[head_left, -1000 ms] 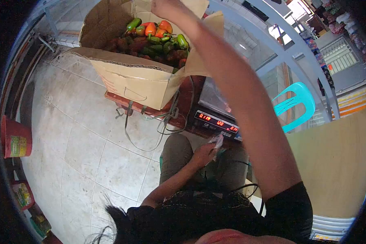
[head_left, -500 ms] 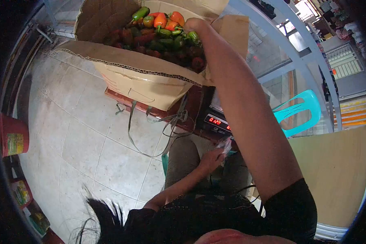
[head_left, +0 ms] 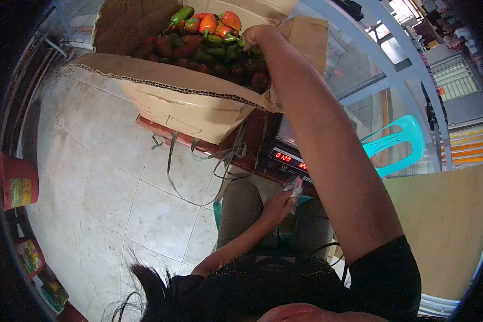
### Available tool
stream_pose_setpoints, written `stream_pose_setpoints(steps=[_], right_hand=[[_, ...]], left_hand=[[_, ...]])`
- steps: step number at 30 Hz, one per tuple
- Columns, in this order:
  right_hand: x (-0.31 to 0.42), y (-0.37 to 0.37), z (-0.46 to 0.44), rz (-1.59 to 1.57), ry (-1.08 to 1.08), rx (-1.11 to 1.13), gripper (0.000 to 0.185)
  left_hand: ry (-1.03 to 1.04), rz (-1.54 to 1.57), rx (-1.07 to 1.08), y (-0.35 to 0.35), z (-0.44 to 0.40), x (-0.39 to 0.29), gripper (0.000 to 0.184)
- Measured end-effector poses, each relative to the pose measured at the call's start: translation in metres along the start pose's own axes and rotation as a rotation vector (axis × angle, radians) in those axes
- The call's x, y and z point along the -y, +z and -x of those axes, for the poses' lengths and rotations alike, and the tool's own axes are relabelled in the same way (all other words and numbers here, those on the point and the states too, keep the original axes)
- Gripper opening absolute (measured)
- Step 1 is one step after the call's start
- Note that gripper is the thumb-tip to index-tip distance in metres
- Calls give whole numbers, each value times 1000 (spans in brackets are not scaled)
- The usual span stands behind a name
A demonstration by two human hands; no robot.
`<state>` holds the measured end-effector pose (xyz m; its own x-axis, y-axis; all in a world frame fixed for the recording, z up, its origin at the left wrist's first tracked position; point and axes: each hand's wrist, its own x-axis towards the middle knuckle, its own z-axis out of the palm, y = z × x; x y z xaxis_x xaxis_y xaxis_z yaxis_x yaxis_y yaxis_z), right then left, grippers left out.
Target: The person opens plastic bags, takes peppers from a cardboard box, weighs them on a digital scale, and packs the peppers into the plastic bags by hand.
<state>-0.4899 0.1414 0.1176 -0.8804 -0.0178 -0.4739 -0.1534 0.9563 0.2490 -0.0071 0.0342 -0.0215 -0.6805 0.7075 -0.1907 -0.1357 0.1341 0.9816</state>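
A tall open cardboard box (head_left: 172, 102) holds a pile of peppers, with orange-red ones (head_left: 207, 24) on top and green ones (head_left: 214, 41) around them. My right hand (head_left: 256, 35) reaches into its right side, fingers bent down and drawn together among the green peppers; whatever lies between the fingertips is hidden. Low in front of my lap, my left hand (head_left: 277, 207) grips a clear plastic bag (head_left: 293, 189). Just beyond the bag is a digital scale (head_left: 284, 160) with red lit figures, partly covered by my right forearm.
Box and scale rest on a reddish-brown table (head_left: 172, 133); green strings (head_left: 228, 159) hang from its front edge. A turquoise plastic chair (head_left: 400, 147) stands right, beside a pale wooden board (head_left: 440, 225). A red pot (head_left: 19, 180) is far left on the tiled floor (head_left: 107, 177).
My right hand has shifted slightly left among the peppers, with its fingers now pointing down. My left hand still holds the plastic bag, nearly in the same spot.
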Motion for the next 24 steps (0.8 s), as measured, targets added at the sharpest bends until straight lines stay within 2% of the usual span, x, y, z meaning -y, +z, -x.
stream_pose_setpoints(steps=[3,6,9,12,15,18,20,21,22,24], right_hand=[[9,-11,35,-113,147,44,65],[12,-8,28,-77,140,13,64],[2,-16,17,-350,125,-301,60],[12,-28,37,-484,186,-863,56],[41,-45,59,-393,10,-1114,18],[61,-61,57,-452,-121,-1019,15],[66,-44,-17,-450,-216,-969,29],[74,-43,-24,-451,-264,-942,38],[76,-34,-27,-396,-256,-683,43],[82,-20,-25,-247,-211,-730,52]], left_hand=[[118,0,-69,5,-1,13,29],[86,-30,-77,6,-1,16,29],[62,-6,-72,7,-2,18,28],[33,-40,17,4,-3,18,39],[-17,-63,24,0,-3,2,40],[37,-50,-14,15,-7,22,41],[91,27,-59,18,-9,29,33],[115,64,-82,20,-11,34,29],[116,18,-77,21,-14,41,29],[123,-75,-56,23,-19,51,29]])
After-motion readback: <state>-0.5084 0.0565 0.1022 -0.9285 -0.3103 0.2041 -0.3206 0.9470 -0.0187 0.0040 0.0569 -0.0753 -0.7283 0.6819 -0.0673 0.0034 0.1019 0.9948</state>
